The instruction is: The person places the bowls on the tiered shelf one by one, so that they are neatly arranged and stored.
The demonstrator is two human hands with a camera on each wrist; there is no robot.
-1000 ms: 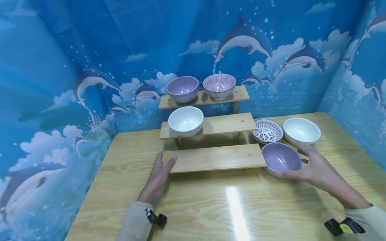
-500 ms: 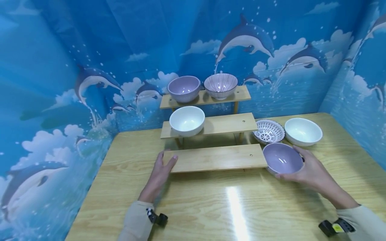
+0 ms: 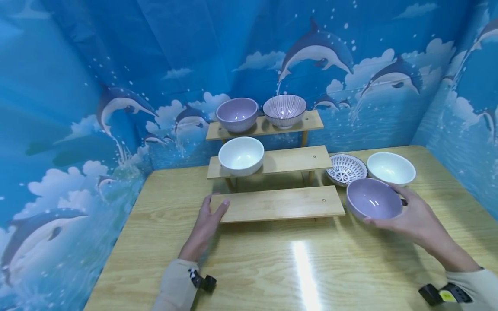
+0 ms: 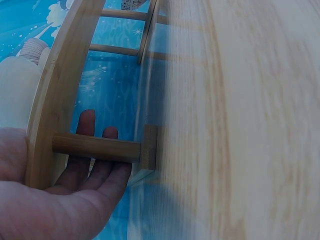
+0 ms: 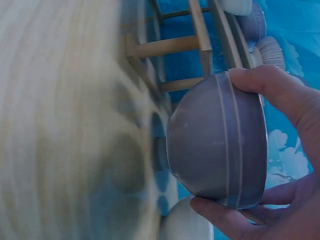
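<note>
At the right end of the low front board, my right hand (image 3: 416,218) grips a purple bowl (image 3: 373,199) by its side. The right wrist view has the bowl's base (image 5: 161,152) up off the table, thumb at the rim and fingers under the opposite side. My left hand (image 3: 207,218) holds the left end of the bottom step (image 3: 278,204) of a three-tier wooden stand. Its thumb lies on top; in the left wrist view the fingers reach behind the round leg (image 4: 100,146).
A white bowl (image 3: 241,156) sits on the middle step. A second purple bowl (image 3: 237,114) and a striped bowl (image 3: 285,111) occupy the top one. Behind the held bowl, a patterned bowl (image 3: 346,169) and another white bowl (image 3: 391,168) stand on the table (image 3: 249,268).
My right hand has closed on the purple bowl, raised it and drawn it slightly right, away from the bottom step. My left hand stays put on the stand.
</note>
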